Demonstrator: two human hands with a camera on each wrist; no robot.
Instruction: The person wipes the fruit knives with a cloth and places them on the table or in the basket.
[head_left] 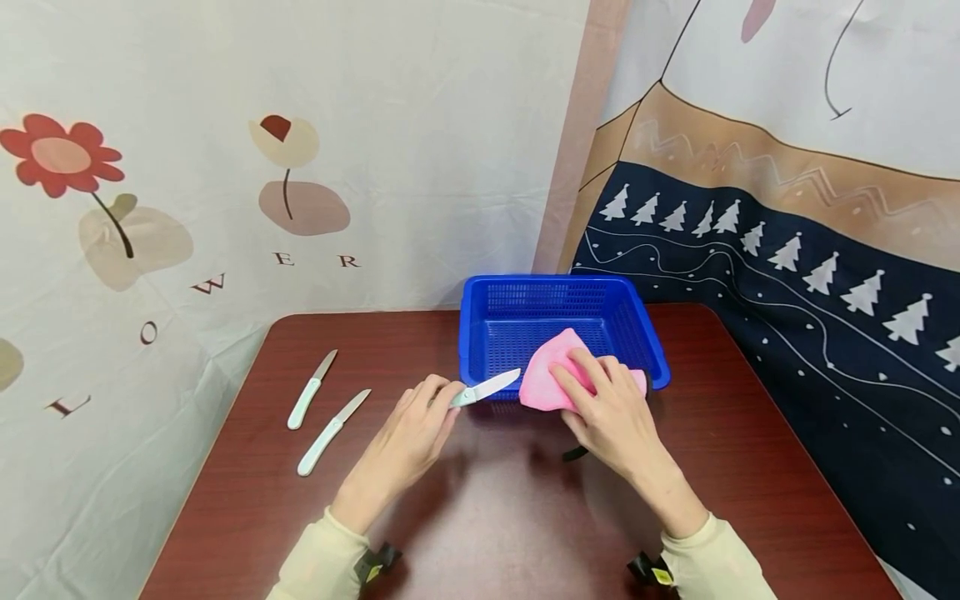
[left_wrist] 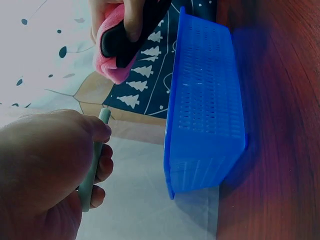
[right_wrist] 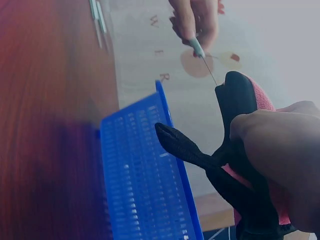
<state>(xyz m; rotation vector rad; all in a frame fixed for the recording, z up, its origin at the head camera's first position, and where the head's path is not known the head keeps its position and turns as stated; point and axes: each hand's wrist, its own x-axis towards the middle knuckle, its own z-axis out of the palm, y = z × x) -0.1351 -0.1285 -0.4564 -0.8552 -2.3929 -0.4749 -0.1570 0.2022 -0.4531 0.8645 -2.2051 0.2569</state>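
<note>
In the head view my left hand (head_left: 408, 433) grips the pale green handle of a small knife (head_left: 497, 383), its blade pointing right toward a pink cloth (head_left: 545, 377). My right hand (head_left: 611, 412) holds that cloth, which is folded or bunched in front of the basket. The right wrist view shows black trim and a dangling black strap (right_wrist: 180, 145) on the cloth. There the knife's blade tip is close to the cloth's edge; I cannot tell whether they touch. From the left wrist, the knife handle (left_wrist: 95, 165) lies between thumb and curled fingers, and its blade is not visible.
A blue plastic basket (head_left: 470, 333) with perforated walls stands at the table's back edge, behind both hands. Two more pale-handled knives, one farther back (head_left: 303, 402) and one nearer (head_left: 322, 446), lie on the left of the brown table (head_left: 480, 533). Printed cloth hangs behind.
</note>
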